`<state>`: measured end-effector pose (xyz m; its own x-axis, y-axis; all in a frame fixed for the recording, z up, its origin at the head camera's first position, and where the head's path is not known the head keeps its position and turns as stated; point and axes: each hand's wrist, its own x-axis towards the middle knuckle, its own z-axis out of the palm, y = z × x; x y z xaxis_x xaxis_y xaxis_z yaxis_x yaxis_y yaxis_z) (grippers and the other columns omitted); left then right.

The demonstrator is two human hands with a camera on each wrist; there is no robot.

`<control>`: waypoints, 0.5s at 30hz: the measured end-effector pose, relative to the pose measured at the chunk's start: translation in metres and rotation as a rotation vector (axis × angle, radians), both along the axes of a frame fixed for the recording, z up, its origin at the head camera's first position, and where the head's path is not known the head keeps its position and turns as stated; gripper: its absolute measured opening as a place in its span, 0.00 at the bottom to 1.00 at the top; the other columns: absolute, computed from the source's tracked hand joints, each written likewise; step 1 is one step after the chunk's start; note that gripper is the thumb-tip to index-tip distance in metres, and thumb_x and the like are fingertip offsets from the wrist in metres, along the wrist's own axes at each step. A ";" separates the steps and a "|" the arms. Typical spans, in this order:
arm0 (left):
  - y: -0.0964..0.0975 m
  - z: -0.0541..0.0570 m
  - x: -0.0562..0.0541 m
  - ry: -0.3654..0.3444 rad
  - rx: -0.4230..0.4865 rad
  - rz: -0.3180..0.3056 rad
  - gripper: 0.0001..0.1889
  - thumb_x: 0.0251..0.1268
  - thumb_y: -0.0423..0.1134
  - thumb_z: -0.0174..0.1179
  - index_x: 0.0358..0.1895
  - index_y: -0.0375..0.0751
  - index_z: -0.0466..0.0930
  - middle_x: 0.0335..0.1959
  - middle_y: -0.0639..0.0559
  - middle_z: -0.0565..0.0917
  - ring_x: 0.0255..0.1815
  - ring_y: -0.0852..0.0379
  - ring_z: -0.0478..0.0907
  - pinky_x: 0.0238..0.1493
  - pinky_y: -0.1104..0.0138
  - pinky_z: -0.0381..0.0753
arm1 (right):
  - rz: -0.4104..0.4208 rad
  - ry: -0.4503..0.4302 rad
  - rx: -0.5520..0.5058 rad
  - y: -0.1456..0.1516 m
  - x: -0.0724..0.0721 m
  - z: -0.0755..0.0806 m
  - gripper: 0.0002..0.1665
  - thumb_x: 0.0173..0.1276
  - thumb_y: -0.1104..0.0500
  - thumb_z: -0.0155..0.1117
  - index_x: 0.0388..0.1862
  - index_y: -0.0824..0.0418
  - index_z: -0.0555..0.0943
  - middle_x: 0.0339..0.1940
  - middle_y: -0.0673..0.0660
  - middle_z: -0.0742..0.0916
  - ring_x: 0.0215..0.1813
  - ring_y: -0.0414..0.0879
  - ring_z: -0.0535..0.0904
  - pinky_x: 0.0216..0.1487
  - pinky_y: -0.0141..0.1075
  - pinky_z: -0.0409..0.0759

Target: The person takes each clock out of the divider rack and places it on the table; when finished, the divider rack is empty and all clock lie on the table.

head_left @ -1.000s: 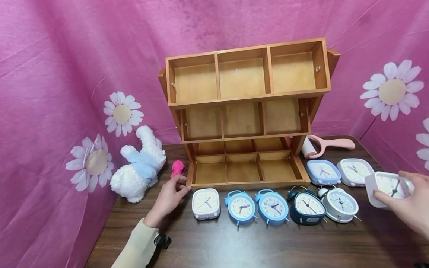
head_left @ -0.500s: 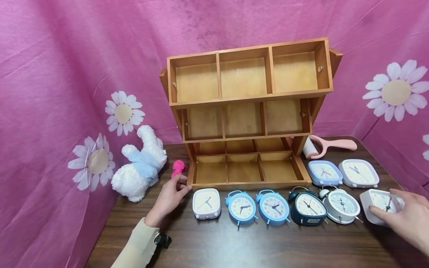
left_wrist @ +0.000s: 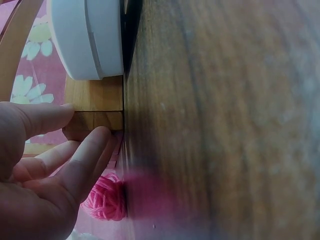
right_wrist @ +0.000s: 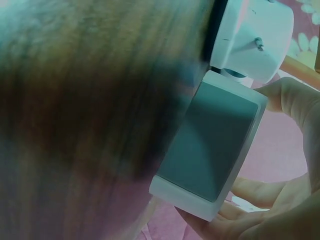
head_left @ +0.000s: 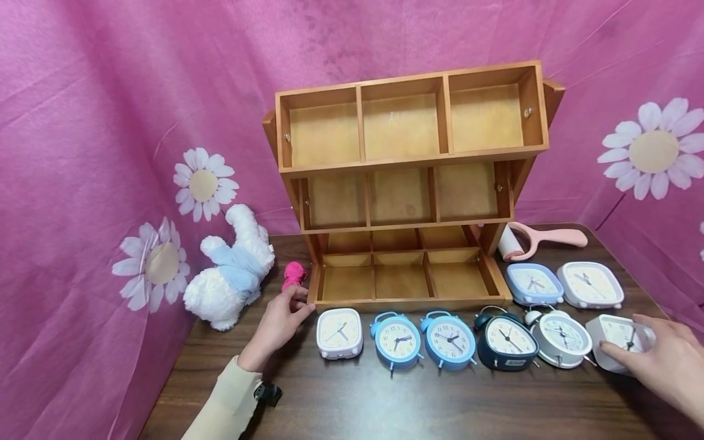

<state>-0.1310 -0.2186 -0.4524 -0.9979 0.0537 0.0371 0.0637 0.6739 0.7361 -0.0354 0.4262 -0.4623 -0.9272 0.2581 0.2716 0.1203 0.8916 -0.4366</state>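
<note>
My right hand (head_left: pixel 671 360) grips a white square alarm clock (head_left: pixel 613 336) between thumb and fingers at the right end of the clock row. In the right wrist view this clock's dark flat panel (right_wrist: pixel 210 142) faces the camera, and its body stands close beside the round white twin-bell alarm clock (head_left: pixel 562 338). My left hand (head_left: pixel 279 324) holds the lower front left corner of the wooden three-tier shelf (head_left: pixel 412 304). In the left wrist view the thumb is on one side of that corner (left_wrist: pixel 95 120) and the fingers on the other. The shelf's visible compartments hold nothing.
Along the front stand a white square clock (head_left: pixel 339 334), two blue clocks (head_left: pixel 396 340) and a dark green clock (head_left: pixel 506 338). Behind at right lie a blue clock (head_left: pixel 533 284), a white clock (head_left: pixel 590 285) and a lint roller (head_left: pixel 541 238). Pink yarn (head_left: pixel 294 274) and a plush toy (head_left: pixel 231 269) sit left.
My right hand has lowered the white square alarm clock and brought it left, to the side of the round white clock. The left hand has stayed at the shelf corner.
</note>
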 end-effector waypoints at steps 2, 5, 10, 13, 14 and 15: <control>0.000 0.000 0.000 0.003 -0.005 -0.001 0.14 0.77 0.35 0.72 0.59 0.37 0.85 0.49 0.43 0.94 0.49 0.51 0.91 0.51 0.60 0.87 | 0.002 -0.002 0.003 -0.001 0.000 0.000 0.47 0.60 0.52 0.78 0.64 0.86 0.71 0.60 0.95 0.73 0.65 0.88 0.67 0.59 0.75 0.64; -0.001 0.000 -0.001 0.010 -0.009 -0.006 0.14 0.77 0.35 0.72 0.59 0.37 0.85 0.50 0.43 0.94 0.49 0.51 0.91 0.51 0.59 0.87 | 0.004 -0.004 0.003 -0.002 0.000 -0.001 0.47 0.60 0.52 0.78 0.64 0.87 0.71 0.61 0.94 0.73 0.65 0.87 0.67 0.60 0.75 0.65; -0.002 -0.001 -0.001 0.008 -0.005 -0.005 0.14 0.77 0.35 0.72 0.59 0.37 0.85 0.49 0.43 0.94 0.48 0.52 0.91 0.49 0.61 0.86 | 0.008 -0.004 0.013 -0.003 0.000 -0.002 0.47 0.60 0.52 0.78 0.64 0.86 0.71 0.62 0.92 0.74 0.65 0.87 0.67 0.59 0.75 0.66; -0.002 -0.002 -0.001 0.007 -0.004 -0.006 0.14 0.77 0.35 0.72 0.59 0.37 0.85 0.49 0.44 0.94 0.48 0.52 0.90 0.48 0.62 0.85 | 0.006 -0.002 0.016 -0.002 0.000 -0.004 0.48 0.60 0.52 0.77 0.66 0.86 0.70 0.62 0.92 0.73 0.67 0.87 0.66 0.60 0.75 0.66; -0.002 -0.002 -0.001 0.007 -0.004 -0.006 0.14 0.77 0.35 0.72 0.59 0.37 0.85 0.49 0.44 0.94 0.48 0.52 0.90 0.48 0.62 0.85 | 0.005 0.000 0.016 -0.002 0.000 -0.005 0.49 0.60 0.52 0.77 0.66 0.87 0.70 0.62 0.92 0.73 0.67 0.87 0.65 0.61 0.75 0.65; -0.002 -0.002 -0.001 0.006 -0.004 -0.007 0.14 0.77 0.35 0.72 0.59 0.37 0.85 0.49 0.43 0.94 0.48 0.52 0.90 0.48 0.62 0.86 | 0.005 0.002 0.016 -0.001 0.000 -0.006 0.49 0.60 0.52 0.77 0.66 0.87 0.70 0.62 0.92 0.73 0.68 0.87 0.65 0.61 0.75 0.65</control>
